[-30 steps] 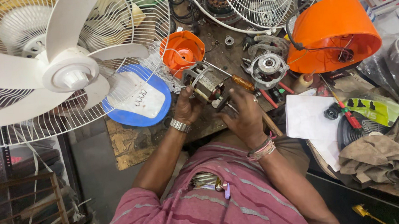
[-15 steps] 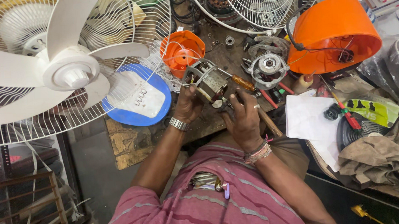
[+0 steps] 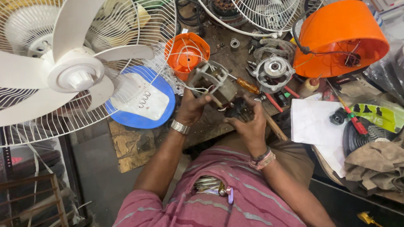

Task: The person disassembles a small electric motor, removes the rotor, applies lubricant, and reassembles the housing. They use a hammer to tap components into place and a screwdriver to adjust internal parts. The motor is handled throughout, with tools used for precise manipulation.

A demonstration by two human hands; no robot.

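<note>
Gripped from below by the left hand (image 3: 192, 108), the fan motor (image 3: 211, 81) sits above the workbench (image 3: 220, 121), while the right hand (image 3: 249, 120), at its four o'clock, closes around a small dark part (image 3: 239, 109).

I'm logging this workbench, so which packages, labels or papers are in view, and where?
Green packet: right of the bench, flat, green with black and yellow print.
White paper sheet: right of the right hand, plain rectangle.
White control panel: on the blue fan base, left of the left hand.
</note>
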